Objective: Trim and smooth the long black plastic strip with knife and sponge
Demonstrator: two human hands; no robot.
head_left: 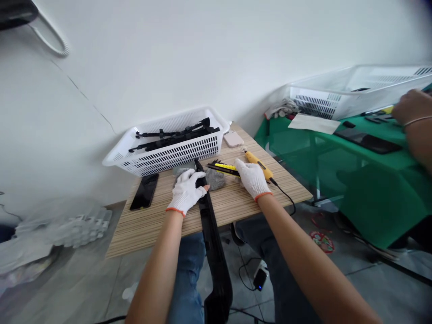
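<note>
**Workbench inventory: long black part under your left hand, yellow-and-black tool in your right**

Black phone (144,192): flat near your table's left side, seemingly set aside from the work.
White basket (175,158): at the back, against the wall, holding slim black pieces (182,135) within your reach.
Your left hand (187,190): gloved, clamped over the long black part (213,229), fingers across it and thumb at its right edge, probably to steady it.
Long black part: far end on the table, near end hanging over the edge between your legs, apparently because it outreaches the top.
Grey pad (218,180): beside the part, perhaps as cushioning.
Yellow-and-black tool (224,168): closed in your gloved right hand (252,179), pointing at the part but apart from it; your hands are apart too.
Pink phone (233,138): behind, beside the basket.
Yellow corded tool (259,165): just beyond your right hand, likely kept handy.

Surface: striped wood-look table (148,231).
Room: pale wall (202,58), grey tiled floor (87,279); at right, a green-covered table (371,180) with another person's hand (413,108) over it.
</note>
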